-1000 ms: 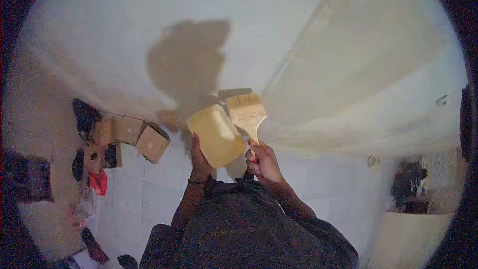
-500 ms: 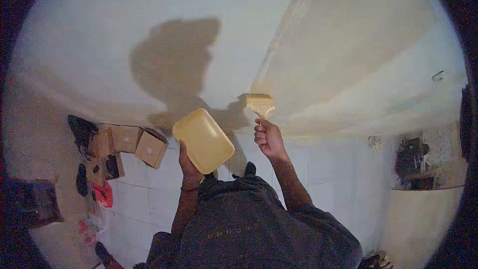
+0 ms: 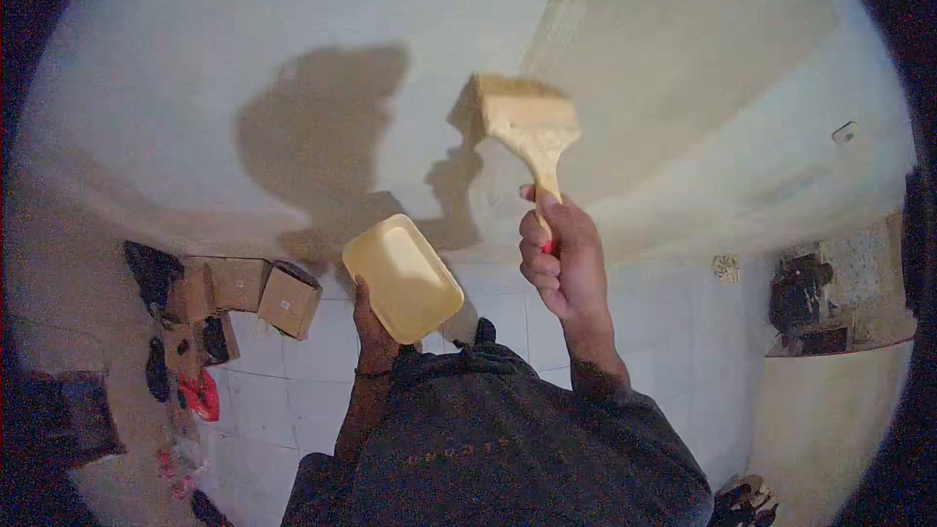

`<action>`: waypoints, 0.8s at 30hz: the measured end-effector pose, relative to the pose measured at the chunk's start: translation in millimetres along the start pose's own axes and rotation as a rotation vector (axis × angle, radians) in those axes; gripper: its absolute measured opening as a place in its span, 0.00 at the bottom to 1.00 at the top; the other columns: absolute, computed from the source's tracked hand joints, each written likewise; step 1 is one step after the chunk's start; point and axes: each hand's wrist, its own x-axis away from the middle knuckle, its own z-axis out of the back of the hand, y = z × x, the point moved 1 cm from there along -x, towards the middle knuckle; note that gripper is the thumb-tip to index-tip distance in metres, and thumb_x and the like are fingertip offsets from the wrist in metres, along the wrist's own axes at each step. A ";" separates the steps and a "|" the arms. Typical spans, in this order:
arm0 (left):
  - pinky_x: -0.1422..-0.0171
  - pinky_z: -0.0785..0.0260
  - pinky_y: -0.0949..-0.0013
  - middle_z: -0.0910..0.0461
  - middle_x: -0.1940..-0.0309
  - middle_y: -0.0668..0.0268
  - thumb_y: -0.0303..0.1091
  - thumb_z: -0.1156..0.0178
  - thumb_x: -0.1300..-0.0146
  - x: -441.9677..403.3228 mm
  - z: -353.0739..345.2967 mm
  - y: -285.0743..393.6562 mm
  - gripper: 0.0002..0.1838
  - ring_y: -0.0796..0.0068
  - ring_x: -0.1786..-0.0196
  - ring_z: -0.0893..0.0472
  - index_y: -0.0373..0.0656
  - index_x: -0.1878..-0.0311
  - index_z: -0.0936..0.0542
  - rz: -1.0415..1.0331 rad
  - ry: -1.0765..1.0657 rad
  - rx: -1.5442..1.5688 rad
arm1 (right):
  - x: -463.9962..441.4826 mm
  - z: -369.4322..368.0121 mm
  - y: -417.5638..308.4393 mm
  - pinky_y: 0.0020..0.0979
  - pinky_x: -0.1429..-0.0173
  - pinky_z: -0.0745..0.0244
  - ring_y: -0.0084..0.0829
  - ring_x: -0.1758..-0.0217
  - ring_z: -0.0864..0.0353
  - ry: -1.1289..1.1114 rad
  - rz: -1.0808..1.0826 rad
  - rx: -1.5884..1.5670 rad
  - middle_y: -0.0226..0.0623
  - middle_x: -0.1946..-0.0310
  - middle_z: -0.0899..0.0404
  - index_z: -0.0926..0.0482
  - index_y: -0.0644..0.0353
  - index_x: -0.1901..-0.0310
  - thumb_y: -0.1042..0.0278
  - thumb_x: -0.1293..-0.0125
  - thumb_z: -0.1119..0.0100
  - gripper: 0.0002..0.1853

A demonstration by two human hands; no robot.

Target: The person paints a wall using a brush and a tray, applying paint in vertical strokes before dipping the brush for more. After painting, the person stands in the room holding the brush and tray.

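Observation:
My right hand (image 3: pixel 566 259) is closed round the handle of a wide paintbrush (image 3: pixel 532 122), bristles pointing up. The bristles are at the wall (image 3: pixel 673 127) in front of me, near the edge between a paler and a more beige area; whether they touch it I cannot tell. Lower and to the left, my left hand (image 3: pixel 373 327) grips a shallow yellow tray (image 3: pixel 405 278) by its left side, the thumb over the rim. The tray's inside faces up towards me, and no separate contents can be made out in it. Shadows of my head, hand and brush fall on the wall.
Cardboard boxes (image 3: pixel 290 299) lie on the floor at the left, with a red plastic bag (image 3: pixel 199 395) near them. White tiles (image 3: pixel 264 410) cover the floor. A small switch plate (image 3: pixel 845 133) is on the wall at the right, and dark items (image 3: pixel 805 298) stand beyond a ledge.
My right hand has raised the paintbrush up along the wall, and the brush appears larger and closer. The tray in my left hand has stayed almost in place.

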 end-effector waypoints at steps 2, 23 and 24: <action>0.44 0.37 0.55 0.35 0.48 0.56 0.52 0.58 0.38 -2.8 -2.7 -0.2 0.29 0.58 0.46 0.33 0.41 0.42 0.43 -0.028 0.020 -0.088 | 2.5 -16.8 -16.3 0.13 0.92 0.56 0.10 0.92 0.51 -0.001 0.091 0.060 0.23 0.85 0.41 0.35 0.63 0.56 0.61 0.37 0.58 0.14; 0.43 0.39 0.56 0.36 0.47 0.56 0.52 0.58 0.38 -9.7 -9.2 -8.6 0.29 0.58 0.45 0.33 0.41 0.41 0.44 0.049 -0.022 0.002 | -53.4 -42.9 -89.8 0.18 0.88 0.51 0.14 0.90 0.45 -0.157 0.532 0.205 0.24 0.85 0.40 0.33 0.60 0.57 0.58 0.37 0.55 0.14; 0.43 0.39 0.56 0.36 0.47 0.56 0.52 0.58 0.38 -8.5 -9.7 -8.1 0.29 0.58 0.45 0.33 0.41 0.41 0.44 0.054 -0.021 -0.002 | -52.8 -31.9 -77.3 0.18 0.88 0.50 0.14 0.89 0.45 -0.141 0.499 0.230 0.23 0.86 0.40 0.33 0.60 0.56 0.58 0.37 0.55 0.15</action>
